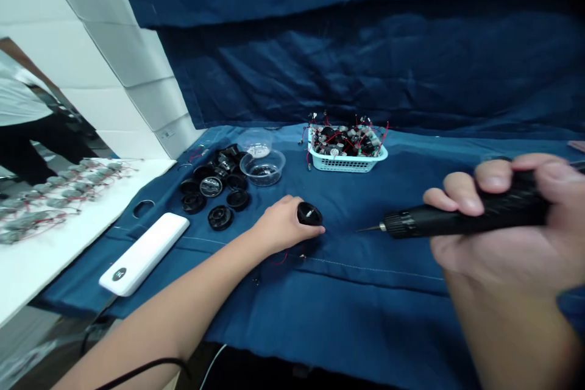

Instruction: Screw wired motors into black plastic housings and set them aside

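Observation:
My left hand [284,223] rests on the blue cloth and pinches a small round black part [309,214] with a metal centre; thin red wires trail under the hand. My right hand [505,219] is wrapped round a black electric screwdriver [439,220], held level close to the camera, its thin tip pointing left toward the black part but a short way from it.
Several black round parts [214,186] lie in a heap at the left, beside two clear plastic cups [262,166]. A light basket [346,161] holds wired components. A white flat case [144,253] lies at the cloth's left edge. A white board [55,213] carries rows of wired pieces.

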A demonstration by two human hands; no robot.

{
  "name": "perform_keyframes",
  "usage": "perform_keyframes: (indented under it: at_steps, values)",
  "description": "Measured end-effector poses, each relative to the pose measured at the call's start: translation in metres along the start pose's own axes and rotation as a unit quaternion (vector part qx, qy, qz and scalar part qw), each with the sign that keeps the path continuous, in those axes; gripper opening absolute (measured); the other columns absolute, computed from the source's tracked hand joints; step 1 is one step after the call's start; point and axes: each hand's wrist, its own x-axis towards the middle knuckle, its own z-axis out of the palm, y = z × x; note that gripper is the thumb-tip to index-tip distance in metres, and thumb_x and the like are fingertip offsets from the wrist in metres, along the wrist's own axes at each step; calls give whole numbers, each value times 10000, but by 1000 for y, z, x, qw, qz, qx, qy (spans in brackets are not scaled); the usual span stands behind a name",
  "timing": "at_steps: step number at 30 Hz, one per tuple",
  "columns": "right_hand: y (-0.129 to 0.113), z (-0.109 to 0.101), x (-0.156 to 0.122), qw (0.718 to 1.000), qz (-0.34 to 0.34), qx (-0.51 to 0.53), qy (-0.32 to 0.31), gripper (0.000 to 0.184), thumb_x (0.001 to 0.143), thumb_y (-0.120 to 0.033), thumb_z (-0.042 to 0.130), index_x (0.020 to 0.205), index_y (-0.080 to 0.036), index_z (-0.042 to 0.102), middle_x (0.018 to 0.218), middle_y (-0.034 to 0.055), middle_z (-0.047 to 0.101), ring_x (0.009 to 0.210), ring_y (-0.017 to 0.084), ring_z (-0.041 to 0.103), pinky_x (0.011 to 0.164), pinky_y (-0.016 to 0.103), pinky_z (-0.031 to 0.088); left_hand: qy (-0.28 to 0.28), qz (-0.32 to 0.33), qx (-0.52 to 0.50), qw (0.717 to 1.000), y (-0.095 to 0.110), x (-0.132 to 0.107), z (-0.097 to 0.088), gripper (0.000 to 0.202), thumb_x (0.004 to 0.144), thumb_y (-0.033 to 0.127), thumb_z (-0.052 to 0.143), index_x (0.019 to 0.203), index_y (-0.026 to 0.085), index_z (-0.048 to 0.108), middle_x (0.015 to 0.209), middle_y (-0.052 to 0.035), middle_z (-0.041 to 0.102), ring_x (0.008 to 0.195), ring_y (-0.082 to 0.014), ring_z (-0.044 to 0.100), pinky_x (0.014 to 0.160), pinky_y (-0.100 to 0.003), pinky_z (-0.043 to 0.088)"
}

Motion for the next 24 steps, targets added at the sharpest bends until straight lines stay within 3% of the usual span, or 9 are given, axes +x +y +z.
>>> perform_keyframes:
  at_steps: [3, 6, 9, 12, 14, 16, 20, 24]
  values:
    - [13, 3, 6, 999, -22, -29, -8, 67, 777, -241, 569, 785, -217, 508, 664, -44, 454, 462, 115, 410, 422, 261, 410, 16, -22, 28, 999, -5, 5, 14, 696, 720, 685, 824, 1163, 162, 710, 1219, -161, 683, 1109, -371, 676, 954, -474, 543]
    - [22, -3, 13, 999, 27, -16, 23, 100, 804, -237, 609, 814, -218, 511, 695, -48, 468, 509, 110, 435, 474, 255, 457, 37, 8, 36, 999, -6, 4, 6, 693, 795, 724, 755, 1232, 189, 698, 1249, -127, 695, 1094, -298, 695, 950, -400, 560]
    - [27, -17, 23, 995, 86, -5, 59, 114, 838, -219, 615, 791, -202, 513, 703, -46, 463, 532, 99, 436, 495, 236, 472, 91, 49, 58, 993, -12, 14, -33, 504, 1041, 624, 477, 1253, 201, 653, 1242, -87, 699, 1096, -198, 682, 997, -328, 539]
    - [34, -30, 32, 985, 139, 21, 99, 126, 827, -194, 616, 758, -186, 511, 693, -39, 456, 536, 95, 431, 486, 224, 467, 114, 61, 119, 984, -25, 44, -83, 380, 1111, 447, 397, 1243, 183, 637, 1249, -101, 686, 1203, -213, 634, 1120, -409, 478]
    - [39, -36, 37, 979, 162, 32, 122, 124, 810, -174, 623, 751, -184, 514, 688, -36, 459, 538, 98, 438, 482, 225, 472, 78, 40, 167, 982, -36, 70, -106, 328, 1073, 400, 534, 1251, 148, 643, 1227, -109, 687, 1166, -237, 652, 1078, -478, 514]
    - [45, -39, 39, 975, 174, 32, 137, 129, 792, -150, 631, 744, -185, 516, 684, -33, 464, 540, 103, 446, 481, 232, 483, 5, 10, 208, 978, -47, 94, -115, 309, 1024, 401, 643, 1199, 148, 682, 1209, -97, 700, 1118, -226, 674, 1028, -465, 560]
    - [52, -41, 39, 971, 179, 17, 155, 123, 750, -123, 644, 738, -189, 541, 684, -27, 467, 544, 114, 458, 468, 243, 501, -121, -30, 246, 961, -61, 126, -106, 307, 1010, 388, 677, 1203, 149, 691, 1214, -92, 706, 1081, -210, 693, 971, -427, 602]
    - [53, -41, 36, 972, 178, 8, 151, 138, 692, -115, 654, 725, -196, 547, 701, -20, 466, 552, 120, 451, 456, 258, 517, -166, -40, 263, 950, -66, 137, -95, 313, 1007, 384, 681, 1209, 145, 688, 1216, -92, 702, 1086, -215, 691, 968, -429, 604]
